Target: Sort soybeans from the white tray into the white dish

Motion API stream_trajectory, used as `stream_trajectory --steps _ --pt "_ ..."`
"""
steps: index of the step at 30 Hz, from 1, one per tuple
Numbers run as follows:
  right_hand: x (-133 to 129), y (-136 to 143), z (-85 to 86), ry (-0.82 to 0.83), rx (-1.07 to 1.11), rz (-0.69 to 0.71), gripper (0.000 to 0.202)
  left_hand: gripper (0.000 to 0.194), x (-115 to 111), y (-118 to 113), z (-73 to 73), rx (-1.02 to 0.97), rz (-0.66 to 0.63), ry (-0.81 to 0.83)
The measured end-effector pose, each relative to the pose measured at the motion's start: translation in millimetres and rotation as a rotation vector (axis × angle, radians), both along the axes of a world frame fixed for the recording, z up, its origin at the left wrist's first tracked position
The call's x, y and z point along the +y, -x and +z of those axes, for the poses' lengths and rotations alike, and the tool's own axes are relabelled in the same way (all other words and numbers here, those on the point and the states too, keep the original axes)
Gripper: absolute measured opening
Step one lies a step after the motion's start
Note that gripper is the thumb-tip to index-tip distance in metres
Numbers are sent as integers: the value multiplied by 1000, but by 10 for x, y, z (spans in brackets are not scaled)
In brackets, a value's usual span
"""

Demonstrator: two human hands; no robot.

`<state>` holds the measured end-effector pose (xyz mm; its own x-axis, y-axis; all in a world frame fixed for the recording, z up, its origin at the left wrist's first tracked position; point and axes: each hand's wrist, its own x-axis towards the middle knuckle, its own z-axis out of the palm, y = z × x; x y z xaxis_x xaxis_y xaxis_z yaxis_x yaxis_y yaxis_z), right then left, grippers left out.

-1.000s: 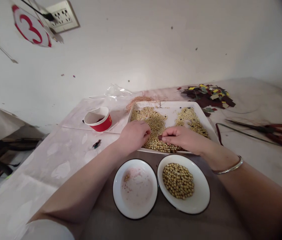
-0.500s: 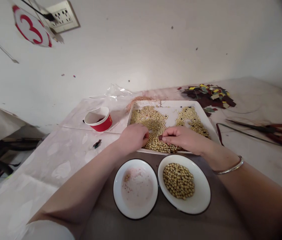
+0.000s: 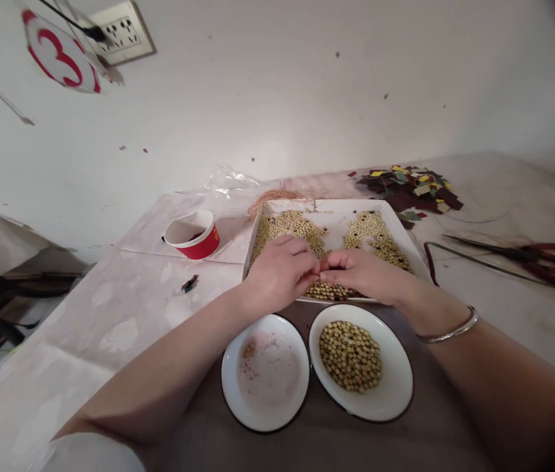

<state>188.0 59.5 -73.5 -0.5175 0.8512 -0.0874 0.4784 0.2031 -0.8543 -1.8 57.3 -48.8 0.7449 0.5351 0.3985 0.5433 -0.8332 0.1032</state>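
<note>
Nearest the wearer: two dishes side by side, left dish (image 3: pixel 282 393) with pinkish residue, right dish (image 3: pixel 395 387) with beads (image 3: pixel 350 354). Just beyond, left hand (image 3: pixel 280 272) and right hand (image 3: pixel 363 274) met fingertip to fingertip over the white tray (image 3: pixel 339 210), fingers nearly closed; couldn't tell what either gripped. Small beads lay spread in the tray. Red-and-white cup (image 3: pixel 201 246) sat left of it, scissors (image 3: pixel 527 254) right, colored scraps (image 3: pixel 412 187) beyond.
</note>
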Motion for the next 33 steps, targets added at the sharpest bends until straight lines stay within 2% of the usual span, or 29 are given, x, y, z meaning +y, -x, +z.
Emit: stream_trajectory --steps 8,22,28,30,33 --pt "6 -11 -14 -11 6 13 17 8 14 5 -24 27 39 -66" --pt "-10 -10 4 9 11 16 16 9 8 -4 -42 28 12 -73" --pt "-6 -4 8 3 20 6 17 7 13 38 51 -33 92 -37" --pt "-10 0 18 20 37 4 15 7 -49 21 118 -60 65 9" --pt "-19 3 35 81 109 14 11 9 -194 -55 202 -32 -83 85"
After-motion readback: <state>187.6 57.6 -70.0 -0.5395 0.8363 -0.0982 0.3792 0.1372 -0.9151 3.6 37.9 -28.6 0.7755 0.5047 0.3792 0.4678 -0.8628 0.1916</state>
